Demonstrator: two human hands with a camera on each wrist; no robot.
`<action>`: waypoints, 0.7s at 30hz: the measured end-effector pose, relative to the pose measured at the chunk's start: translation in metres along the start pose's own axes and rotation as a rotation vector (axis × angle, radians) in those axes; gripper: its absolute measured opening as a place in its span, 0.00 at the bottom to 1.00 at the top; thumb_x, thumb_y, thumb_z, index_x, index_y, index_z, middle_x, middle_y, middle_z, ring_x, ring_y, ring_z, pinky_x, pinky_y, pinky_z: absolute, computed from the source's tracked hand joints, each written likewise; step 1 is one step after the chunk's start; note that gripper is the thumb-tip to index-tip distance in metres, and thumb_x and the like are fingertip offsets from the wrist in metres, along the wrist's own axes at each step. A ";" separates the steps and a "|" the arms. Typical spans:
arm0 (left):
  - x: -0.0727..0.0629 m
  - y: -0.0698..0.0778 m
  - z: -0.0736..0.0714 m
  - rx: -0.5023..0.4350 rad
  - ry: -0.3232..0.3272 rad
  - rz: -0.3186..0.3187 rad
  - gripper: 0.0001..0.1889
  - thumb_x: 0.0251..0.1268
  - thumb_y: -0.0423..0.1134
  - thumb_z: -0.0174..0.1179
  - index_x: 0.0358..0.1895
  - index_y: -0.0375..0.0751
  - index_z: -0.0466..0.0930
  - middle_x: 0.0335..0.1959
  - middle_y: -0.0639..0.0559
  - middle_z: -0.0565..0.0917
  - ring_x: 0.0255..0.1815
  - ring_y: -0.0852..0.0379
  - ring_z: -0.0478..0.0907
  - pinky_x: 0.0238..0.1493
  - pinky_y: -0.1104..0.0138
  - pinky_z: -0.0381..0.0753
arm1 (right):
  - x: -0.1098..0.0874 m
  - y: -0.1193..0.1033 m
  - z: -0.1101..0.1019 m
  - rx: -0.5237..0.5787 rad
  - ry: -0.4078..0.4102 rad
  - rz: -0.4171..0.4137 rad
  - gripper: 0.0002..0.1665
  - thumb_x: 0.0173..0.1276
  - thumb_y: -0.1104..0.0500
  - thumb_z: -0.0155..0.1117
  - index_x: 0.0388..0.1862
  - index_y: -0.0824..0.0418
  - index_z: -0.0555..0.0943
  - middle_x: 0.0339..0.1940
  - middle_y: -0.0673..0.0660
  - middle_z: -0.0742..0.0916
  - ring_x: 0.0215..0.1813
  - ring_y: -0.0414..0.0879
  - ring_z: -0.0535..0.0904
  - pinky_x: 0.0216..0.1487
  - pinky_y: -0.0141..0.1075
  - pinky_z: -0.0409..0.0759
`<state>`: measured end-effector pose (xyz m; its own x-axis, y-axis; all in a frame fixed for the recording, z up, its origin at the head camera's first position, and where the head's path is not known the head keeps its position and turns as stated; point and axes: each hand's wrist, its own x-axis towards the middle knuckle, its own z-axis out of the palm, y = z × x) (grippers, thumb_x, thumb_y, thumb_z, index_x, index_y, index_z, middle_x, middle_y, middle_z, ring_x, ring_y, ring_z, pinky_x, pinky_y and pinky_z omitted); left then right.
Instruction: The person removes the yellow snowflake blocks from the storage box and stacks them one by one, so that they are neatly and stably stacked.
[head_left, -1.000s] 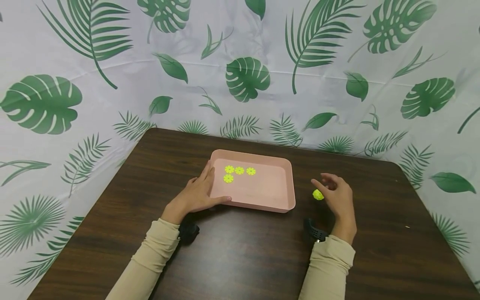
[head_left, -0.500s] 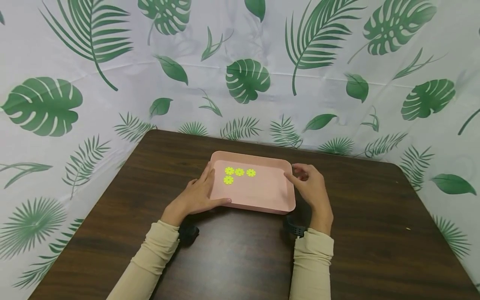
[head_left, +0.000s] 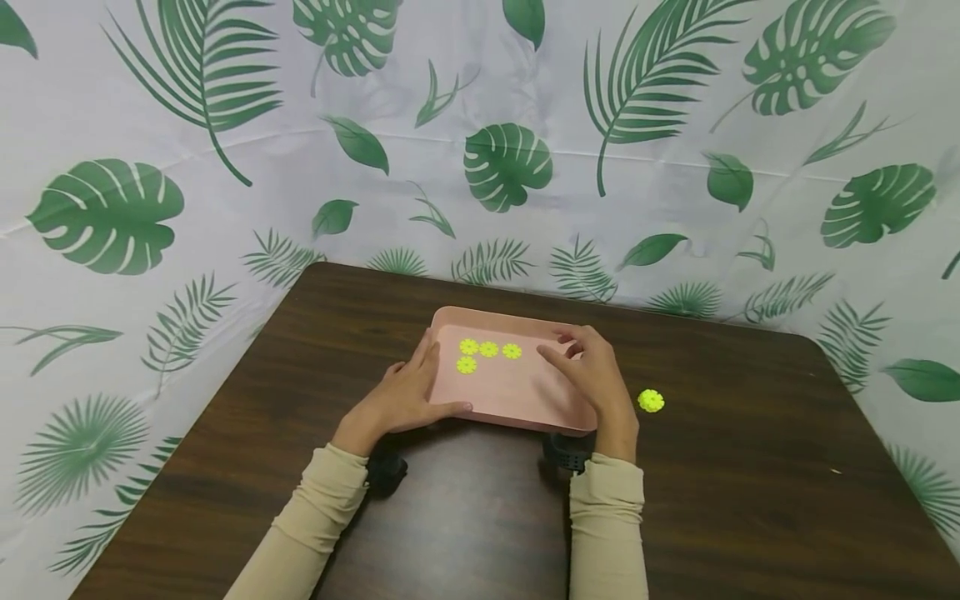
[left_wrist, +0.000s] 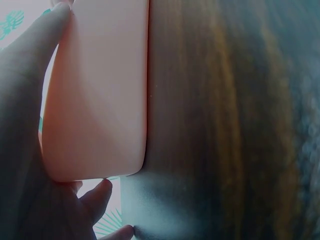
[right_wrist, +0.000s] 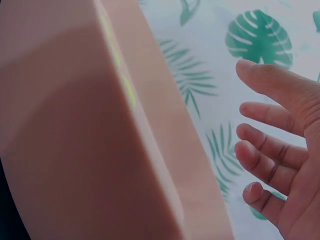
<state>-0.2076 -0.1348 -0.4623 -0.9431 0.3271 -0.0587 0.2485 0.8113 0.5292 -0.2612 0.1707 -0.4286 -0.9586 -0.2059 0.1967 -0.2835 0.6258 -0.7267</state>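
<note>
A pink rectangular tray (head_left: 510, 390) sits on the table, with several yellow-green flower-shaped pieces (head_left: 488, 349) lying flat near its back left. My left hand (head_left: 405, 396) rests against the tray's left front corner, fingers straight along the left side and thumb along the front rim. Over the tray's right part hovers my right hand (head_left: 598, 379), its thumb and fingers apart. In the right wrist view nothing shows between the fingertips of the right hand (right_wrist: 292, 145). A small pile of the same flower pieces (head_left: 651, 401) lies on the table, right of the right forearm.
The dark wood-grain table (head_left: 750, 433) reaches back to a white curtain (head_left: 420, 158) printed with green leaves. A tiny pale speck (head_left: 836, 472) lies on the table at the right. Dark wrist devices are strapped under both wrists.
My right hand has moved left from the flower-piece pile, across the tray's right rim, to above the tray. The pile shows uncovered now. My left hand stays at the tray's corner.
</note>
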 end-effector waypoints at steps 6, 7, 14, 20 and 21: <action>0.000 0.000 0.002 0.015 0.004 0.000 0.63 0.62 0.76 0.56 0.83 0.32 0.39 0.85 0.41 0.31 0.82 0.40 0.56 0.73 0.36 0.56 | 0.009 -0.005 0.013 -0.010 -0.022 -0.098 0.25 0.69 0.55 0.75 0.62 0.63 0.84 0.51 0.68 0.84 0.46 0.57 0.81 0.51 0.50 0.79; 0.000 0.000 0.002 0.015 0.001 -0.003 0.64 0.62 0.76 0.56 0.84 0.32 0.39 0.85 0.41 0.31 0.81 0.40 0.56 0.74 0.36 0.56 | 0.010 -0.006 0.015 -0.017 -0.020 -0.119 0.24 0.69 0.56 0.75 0.62 0.63 0.85 0.50 0.68 0.85 0.45 0.57 0.81 0.50 0.50 0.79; 0.000 0.001 0.002 0.010 -0.009 -0.018 0.64 0.61 0.77 0.56 0.84 0.34 0.38 0.86 0.42 0.30 0.81 0.39 0.58 0.74 0.36 0.54 | 0.014 -0.008 0.027 -0.019 -0.017 -0.162 0.21 0.67 0.58 0.77 0.56 0.63 0.86 0.47 0.68 0.87 0.41 0.57 0.84 0.46 0.50 0.82; 0.000 0.003 0.001 0.015 -0.012 -0.030 0.65 0.60 0.78 0.55 0.84 0.35 0.38 0.86 0.43 0.30 0.82 0.40 0.56 0.75 0.36 0.54 | 0.017 -0.011 0.039 0.002 -0.077 -0.086 0.23 0.69 0.55 0.75 0.60 0.63 0.84 0.51 0.65 0.85 0.45 0.57 0.81 0.47 0.49 0.81; 0.000 0.002 0.001 0.017 -0.012 -0.031 0.65 0.60 0.78 0.55 0.84 0.34 0.38 0.86 0.43 0.30 0.82 0.40 0.55 0.75 0.36 0.54 | 0.018 -0.011 0.041 0.008 -0.084 -0.081 0.24 0.69 0.56 0.75 0.60 0.64 0.83 0.51 0.65 0.85 0.45 0.57 0.81 0.47 0.49 0.80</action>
<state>-0.2063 -0.1323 -0.4620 -0.9478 0.3073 -0.0849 0.2230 0.8293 0.5124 -0.2739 0.1297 -0.4436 -0.9268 -0.3181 0.1995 -0.3594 0.5982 -0.7162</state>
